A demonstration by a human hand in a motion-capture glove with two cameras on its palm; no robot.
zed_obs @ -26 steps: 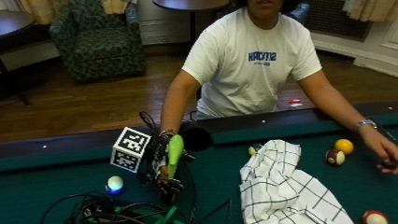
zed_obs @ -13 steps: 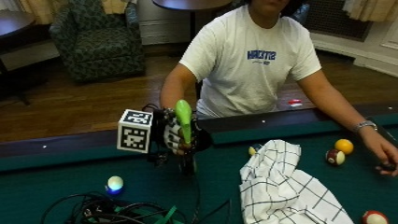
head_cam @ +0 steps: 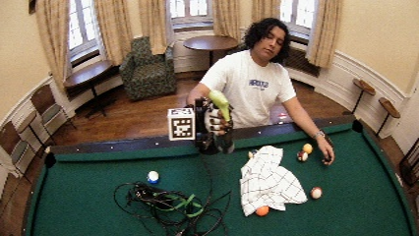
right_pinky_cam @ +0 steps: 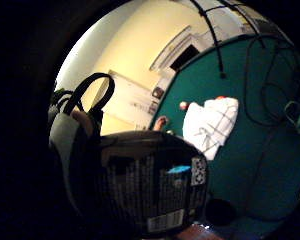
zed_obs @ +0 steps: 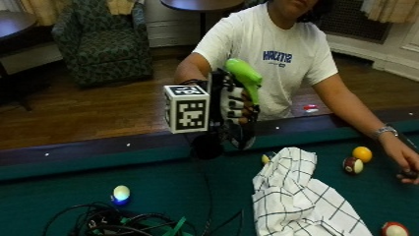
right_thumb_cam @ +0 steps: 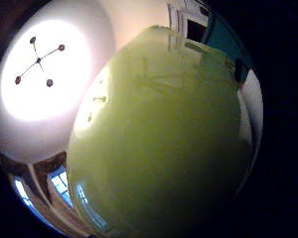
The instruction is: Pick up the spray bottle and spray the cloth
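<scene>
A dark plastic spray bottle with a lime-green trigger head (zed_obs: 241,98) is held aloft at the centre of the frame, the fingers of the black-gloved right hand (zed_obs: 230,105) curled round its neck, above the near rail of the green-felt pool table (zed_obs: 59,196). The white checked cloth (zed_obs: 298,196) lies crumpled on the felt at lower right. With the pickup judged complete, the nozzle is next to be aimed down at the cloth and the trigger squeezed
</scene>
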